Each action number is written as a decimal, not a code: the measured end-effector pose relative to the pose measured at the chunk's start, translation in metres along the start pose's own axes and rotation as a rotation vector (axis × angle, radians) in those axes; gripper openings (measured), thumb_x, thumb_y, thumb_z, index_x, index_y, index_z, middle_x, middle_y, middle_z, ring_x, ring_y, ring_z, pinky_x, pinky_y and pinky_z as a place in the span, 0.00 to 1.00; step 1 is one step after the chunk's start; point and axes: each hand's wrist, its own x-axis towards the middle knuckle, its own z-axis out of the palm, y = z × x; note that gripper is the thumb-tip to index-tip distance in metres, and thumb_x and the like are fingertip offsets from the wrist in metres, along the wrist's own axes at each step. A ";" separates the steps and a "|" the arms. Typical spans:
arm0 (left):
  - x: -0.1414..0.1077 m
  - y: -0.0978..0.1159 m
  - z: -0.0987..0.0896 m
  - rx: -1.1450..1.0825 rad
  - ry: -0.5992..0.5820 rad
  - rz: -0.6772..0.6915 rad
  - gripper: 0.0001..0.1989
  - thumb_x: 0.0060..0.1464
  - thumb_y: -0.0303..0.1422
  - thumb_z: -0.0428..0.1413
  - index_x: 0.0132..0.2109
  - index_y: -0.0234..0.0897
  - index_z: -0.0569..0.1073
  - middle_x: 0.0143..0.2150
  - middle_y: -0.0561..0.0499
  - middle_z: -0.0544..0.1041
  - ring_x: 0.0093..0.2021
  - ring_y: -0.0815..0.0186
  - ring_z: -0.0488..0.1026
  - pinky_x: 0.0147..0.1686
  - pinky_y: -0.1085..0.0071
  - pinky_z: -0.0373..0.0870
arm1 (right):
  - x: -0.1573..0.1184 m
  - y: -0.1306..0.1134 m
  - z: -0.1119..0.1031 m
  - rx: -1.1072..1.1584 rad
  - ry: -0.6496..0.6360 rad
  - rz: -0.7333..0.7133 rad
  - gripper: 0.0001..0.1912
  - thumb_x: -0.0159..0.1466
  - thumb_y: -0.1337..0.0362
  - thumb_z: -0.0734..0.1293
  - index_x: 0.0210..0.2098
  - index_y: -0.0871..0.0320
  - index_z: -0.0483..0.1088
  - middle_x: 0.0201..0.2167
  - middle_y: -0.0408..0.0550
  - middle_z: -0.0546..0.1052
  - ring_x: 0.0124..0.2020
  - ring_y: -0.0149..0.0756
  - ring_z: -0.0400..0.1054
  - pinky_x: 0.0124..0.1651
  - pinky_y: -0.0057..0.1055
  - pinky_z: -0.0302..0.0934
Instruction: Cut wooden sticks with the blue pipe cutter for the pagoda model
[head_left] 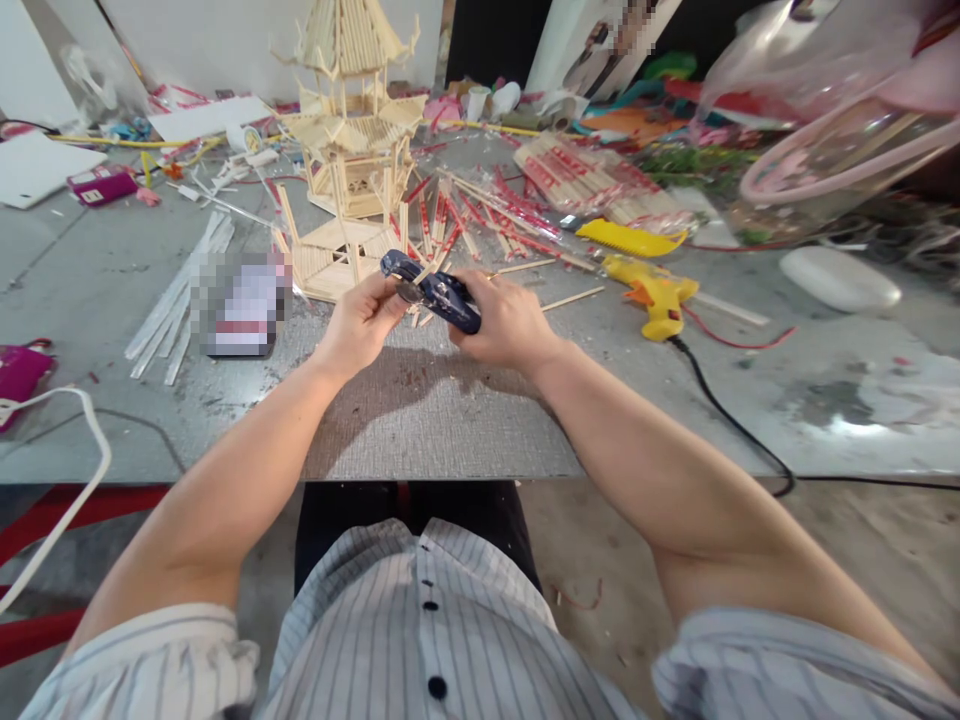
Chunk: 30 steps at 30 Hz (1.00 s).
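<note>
My right hand (504,318) is closed around the handles of a dark blue hand cutter (450,300), held just above the table. At its jaws my left hand (367,318) pinches a short wooden stick (424,273), mostly covered by fingers and tool. Just beyond my hands stands a low hexagonal wooden frame (334,255) with upright posts. Behind it rises a tiered pagoda model (352,130) built from thin sticks. Loose sticks with red wrappers (457,222) lie spread beyond the cutter.
A yellow glue gun (656,295) with a black cord lies right, below a yellow utility knife (630,236). Left are a phone (246,305) and clear glue sticks (180,295). Stick bundles (581,175), a white computer mouse (838,278) and a pink-rimmed container (847,160) fill the far right.
</note>
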 end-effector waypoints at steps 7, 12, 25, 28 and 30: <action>-0.001 0.002 -0.002 -0.014 -0.052 -0.053 0.22 0.54 0.53 0.53 0.32 0.38 0.73 0.19 0.57 0.60 0.20 0.73 0.58 0.20 0.73 0.54 | -0.001 0.001 -0.005 0.017 -0.017 -0.027 0.33 0.52 0.62 0.62 0.58 0.60 0.61 0.48 0.56 0.74 0.48 0.48 0.68 0.47 0.42 0.62; -0.004 -0.003 -0.002 -0.105 -0.102 -0.098 0.19 0.54 0.51 0.54 0.29 0.39 0.70 0.16 0.59 0.53 0.16 0.75 0.50 0.17 0.73 0.47 | -0.002 0.001 -0.007 0.000 -0.038 -0.023 0.34 0.51 0.63 0.63 0.58 0.61 0.60 0.49 0.58 0.73 0.49 0.50 0.67 0.47 0.43 0.62; -0.004 -0.002 -0.004 -0.123 -0.137 -0.129 0.24 0.52 0.55 0.53 0.25 0.39 0.64 0.15 0.59 0.54 0.16 0.75 0.48 0.17 0.72 0.45 | -0.001 0.001 -0.007 -0.021 -0.083 -0.002 0.34 0.52 0.61 0.62 0.58 0.62 0.62 0.47 0.58 0.75 0.46 0.49 0.69 0.45 0.41 0.62; -0.003 0.000 -0.004 -0.133 -0.140 -0.137 0.24 0.52 0.56 0.53 0.25 0.39 0.64 0.15 0.59 0.54 0.15 0.75 0.48 0.16 0.72 0.45 | -0.001 0.000 -0.007 -0.037 -0.082 -0.001 0.34 0.52 0.61 0.62 0.58 0.62 0.62 0.46 0.58 0.75 0.45 0.49 0.69 0.44 0.41 0.62; -0.003 0.001 -0.004 -0.145 -0.142 -0.140 0.24 0.51 0.56 0.54 0.26 0.39 0.65 0.14 0.59 0.54 0.15 0.76 0.47 0.16 0.72 0.45 | -0.001 0.000 -0.007 -0.048 -0.078 -0.003 0.33 0.52 0.60 0.62 0.57 0.61 0.63 0.45 0.58 0.76 0.44 0.49 0.70 0.43 0.41 0.61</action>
